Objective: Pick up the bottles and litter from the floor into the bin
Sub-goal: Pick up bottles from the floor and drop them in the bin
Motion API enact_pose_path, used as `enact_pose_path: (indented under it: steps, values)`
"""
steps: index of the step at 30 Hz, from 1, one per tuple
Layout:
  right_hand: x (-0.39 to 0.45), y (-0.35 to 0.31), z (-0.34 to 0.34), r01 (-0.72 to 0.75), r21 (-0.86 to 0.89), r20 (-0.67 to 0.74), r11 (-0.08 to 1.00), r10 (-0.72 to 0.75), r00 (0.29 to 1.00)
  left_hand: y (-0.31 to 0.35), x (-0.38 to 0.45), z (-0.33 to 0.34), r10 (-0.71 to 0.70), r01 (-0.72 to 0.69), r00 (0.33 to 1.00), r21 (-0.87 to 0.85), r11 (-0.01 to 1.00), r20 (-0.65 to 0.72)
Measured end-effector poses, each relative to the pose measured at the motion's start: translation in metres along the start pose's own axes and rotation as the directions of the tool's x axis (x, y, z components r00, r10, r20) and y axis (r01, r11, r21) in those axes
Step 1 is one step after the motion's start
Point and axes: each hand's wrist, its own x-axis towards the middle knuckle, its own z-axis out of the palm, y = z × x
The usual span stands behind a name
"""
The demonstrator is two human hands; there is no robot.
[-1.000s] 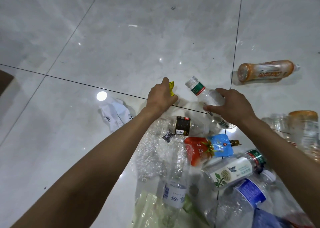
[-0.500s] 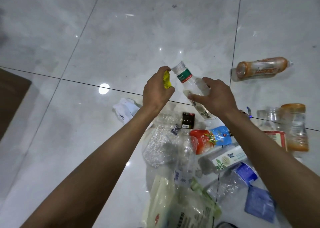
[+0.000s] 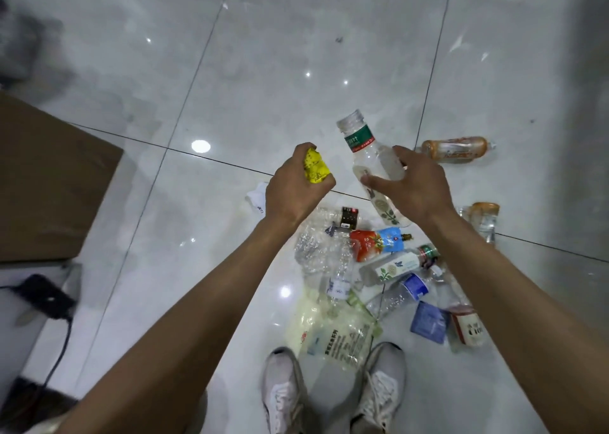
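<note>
Both hands loaded and lifted clear of the floor.

Head view: the left hand point(image 3: 293, 186) is fisted tight around a crumpled yellow wrapper point(image 3: 315, 170); the right hand point(image 3: 412, 186) has fingers and thumb wrapped round a clear uncapped plastic bottle with a green neck band point(image 3: 369, 156), tilted neck-up toward 11 o'clock. A second ago both were down at the tiles; now they ride higher, so this pair looks ready for the bin, which I cannot identify here, though a brown cardboard surface point(image 3: 49, 183) sits at 9 o'clock. The pile of bottles and wrappers point(image 3: 379, 268) lies at 6 o'clock, an orange bottle point(image 3: 456, 149) at 2 o'clock.
</note>
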Motion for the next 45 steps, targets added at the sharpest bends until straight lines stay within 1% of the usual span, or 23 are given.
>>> enact_pose_path:
  steps: [4, 8, 10, 13, 15, 17, 19, 21, 26, 31, 35, 38, 43, 45]
  values:
    - [-0.026, -0.047, -0.043, 0.005, 0.029, 0.02, 1.0, -0.005, 1.0, 0.039, -0.019, -0.054, -0.019, 0.019, 1.0, -0.015, 1.0, -0.006]
    - [-0.054, -0.1, -0.087, -0.027, 0.082, 0.036, 0.996, 0.024, 0.999, 0.08, -0.038, -0.113, -0.113, 0.113, 0.994, -0.1, 0.989, 0.0]
    - [-0.066, -0.124, -0.107, -0.039, 0.11, 0.036, 0.993, 0.035, 0.999, 0.1, -0.046, -0.142, -0.119, 0.119, 0.993, -0.111, 0.987, 0.001]
    - [-0.086, -0.163, -0.138, -0.036, 0.115, 0.016, 0.993, 0.035, 0.999, 0.13, -0.055, -0.195, -0.06, 0.06, 0.998, -0.088, 0.994, -0.002]
    - [-0.099, -0.189, -0.156, -0.048, 0.144, -0.002, 0.988, 0.049, 0.999, 0.147, -0.059, -0.231, -0.037, 0.038, 0.998, -0.037, 0.999, 0.041]
    - [-0.11, -0.216, -0.174, -0.053, 0.183, -0.012, 0.982, 0.056, 0.998, 0.163, -0.06, -0.269, -0.066, 0.067, 0.994, -0.01, 0.998, 0.084]
    - [-0.122, -0.243, -0.192, -0.046, 0.205, -0.022, 0.978, 0.051, 0.998, 0.182, -0.065, -0.307, -0.1, 0.103, 0.991, -0.023, 0.994, 0.089]
    - [-0.135, -0.274, -0.214, -0.026, 0.23, -0.054, 0.973, 0.04, 0.998, 0.205, -0.076, -0.348, -0.074, 0.078, 0.995, -0.052, 0.996, 0.071]
    - [-0.177, -0.346, -0.272, 0.023, 0.284, -0.11, 0.958, 0.008, 0.994, 0.262, -0.117, -0.442, 0.0, -0.002, 1.0, -0.068, 0.998, -0.032]
    - [-0.222, -0.403, -0.326, 0.082, 0.302, -0.132, 0.95, -0.044, 0.99, 0.318, -0.161, -0.518, 0.038, -0.05, 0.991, -0.097, 0.994, -0.125]
    - [-0.261, -0.43, -0.361, 0.147, 0.264, -0.135, 0.953, -0.115, 0.984, 0.341, -0.209, -0.55, 0.018, -0.04, 0.985, -0.12, 0.992, -0.173]
    - [-0.297, -0.439, -0.382, 0.175, 0.286, -0.127, 0.942, -0.144, 0.981, 0.353, -0.257, -0.564, -0.001, -0.035, 0.968, -0.138, 0.99, -0.251]
    - [-0.354, -0.437, -0.396, 0.242, 0.255, -0.077, 0.936, -0.229, 0.97, 0.361, -0.329, -0.566, -0.016, -0.031, 0.943, -0.135, 0.99, -0.331]
    - [-0.375, -0.437, -0.397, 0.26, 0.237, -0.058, 0.936, -0.253, 0.966, 0.359, -0.352, -0.565, -0.04, -0.002, 0.938, -0.121, 0.993, -0.345]
